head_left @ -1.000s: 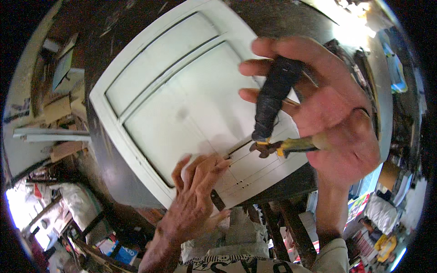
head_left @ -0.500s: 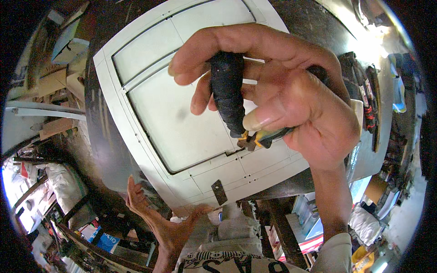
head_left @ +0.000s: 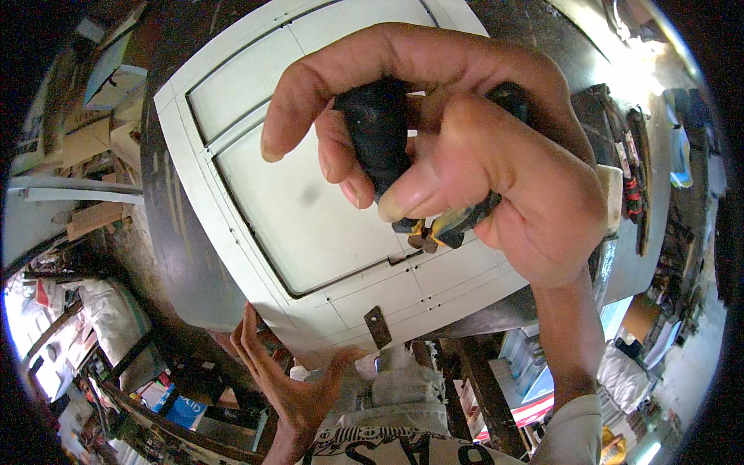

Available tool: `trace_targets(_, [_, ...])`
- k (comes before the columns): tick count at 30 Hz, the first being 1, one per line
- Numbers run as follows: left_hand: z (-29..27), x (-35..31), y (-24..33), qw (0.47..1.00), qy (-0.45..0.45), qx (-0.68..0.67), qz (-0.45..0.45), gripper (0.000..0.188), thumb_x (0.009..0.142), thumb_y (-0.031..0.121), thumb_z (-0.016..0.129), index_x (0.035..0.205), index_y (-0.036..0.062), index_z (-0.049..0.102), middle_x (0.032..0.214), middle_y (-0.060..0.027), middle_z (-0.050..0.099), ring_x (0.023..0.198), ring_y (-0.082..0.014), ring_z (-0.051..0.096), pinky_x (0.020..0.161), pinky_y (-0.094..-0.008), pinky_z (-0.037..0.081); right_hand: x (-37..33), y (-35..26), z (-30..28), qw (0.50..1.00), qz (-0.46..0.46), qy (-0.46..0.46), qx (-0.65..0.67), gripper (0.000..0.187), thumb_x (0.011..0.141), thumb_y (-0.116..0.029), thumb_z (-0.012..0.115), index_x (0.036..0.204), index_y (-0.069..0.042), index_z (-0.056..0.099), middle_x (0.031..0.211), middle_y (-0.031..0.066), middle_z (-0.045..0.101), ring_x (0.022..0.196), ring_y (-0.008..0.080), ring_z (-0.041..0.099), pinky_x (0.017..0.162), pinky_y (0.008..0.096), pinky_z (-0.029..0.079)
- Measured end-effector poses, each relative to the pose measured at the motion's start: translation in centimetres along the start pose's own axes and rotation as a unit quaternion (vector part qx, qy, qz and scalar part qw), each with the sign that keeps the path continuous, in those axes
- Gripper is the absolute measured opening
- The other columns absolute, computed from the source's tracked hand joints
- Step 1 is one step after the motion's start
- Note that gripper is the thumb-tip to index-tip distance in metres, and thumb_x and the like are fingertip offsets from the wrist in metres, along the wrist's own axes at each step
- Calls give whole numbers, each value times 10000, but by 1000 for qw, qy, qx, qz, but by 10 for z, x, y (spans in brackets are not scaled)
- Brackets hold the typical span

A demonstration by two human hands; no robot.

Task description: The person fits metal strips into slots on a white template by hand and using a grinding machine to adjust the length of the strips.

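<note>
My right hand (head_left: 519, 178) is wrapped round a pair of cutting pliers (head_left: 380, 143) with thick black-wrapped handles and yellow near the pivot. The jaws point toward me, over a notch in a cut line on a white panel (head_left: 310, 263). Whether they touch it I cannot tell. The panel bears cut slots, small drilled holes and thin drawn lines. A small dark metal strip (head_left: 378, 326) with a hole lies near its front edge. At the front left corner my left hand (head_left: 294, 387) is open, fingers spread, its thumb along the panel's edge.
The panel rests on a dark tabletop (head_left: 174, 256). Several long-handled tools (head_left: 632, 170) lie at the right, beside a pale block (head_left: 611, 198). A bright lamp glares at the upper right. Cardboard (head_left: 89, 143) and a pale bar (head_left: 77, 192) are at the left; a white sack (head_left: 116, 318) sits lower.
My right hand has come closer to the view and shifted slightly left with the pliers, whose handles tilt more. My left hand has moved slightly right, its fingers nearer the panel's corner.
</note>
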State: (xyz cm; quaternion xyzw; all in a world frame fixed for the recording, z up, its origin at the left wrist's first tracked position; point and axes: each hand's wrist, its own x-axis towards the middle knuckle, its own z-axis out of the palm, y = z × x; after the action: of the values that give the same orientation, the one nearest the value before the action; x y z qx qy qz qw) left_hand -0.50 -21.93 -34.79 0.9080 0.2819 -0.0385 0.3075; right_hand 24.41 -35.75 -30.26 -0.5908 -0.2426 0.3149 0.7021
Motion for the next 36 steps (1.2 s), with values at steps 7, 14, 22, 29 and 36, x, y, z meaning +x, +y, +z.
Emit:
trace_targets(7, [-1,2,1,998,4,-43,-49,1249,491,463,937,1446,-37,305,1327,-185,383,1244,-346,404,926,-424,460,0,4,5,998,-35,36,34,468,613,-176,508,954,121,628,938,198,660,704,140,520,646,277,435])
trace_targets(14, [0,2,-3,1000,11,-8,-2,1217,534,478,918,1446,-39,299,1315,-171,378,1197,-317,420,909,-401,452,7,-5,13,998,-11,41,-41,251,615,-158,506,767,34,559,722,79,543,647,106,439,587,255,340])
trace_targets(22, [-5,3,3,998,-14,-43,-31,1271,525,389,955,1485,19,208,1333,-187,284,1221,-329,409,769,-383,594,8,0,17,998,-2,54,-35,119,613,-114,488,681,-17,493,630,22,447,617,88,387,564,246,290])
trace_targets(29, [-3,4,-1,998,-26,45,42,1265,535,394,950,1486,22,205,1356,-191,282,1233,-329,400,753,-382,593,-7,-4,-8,998,-45,30,39,407,671,-144,559,1026,53,588,898,133,605,701,139,575,644,269,466])
trace_targets(36, [-5,-1,-6,1000,-22,17,8,1260,535,371,955,1488,28,205,1443,-213,202,1302,-341,332,757,-389,603,-104,-24,-1,951,203,190,132,450,769,-56,571,1163,26,370,1211,394,541,734,361,703,479,284,530])
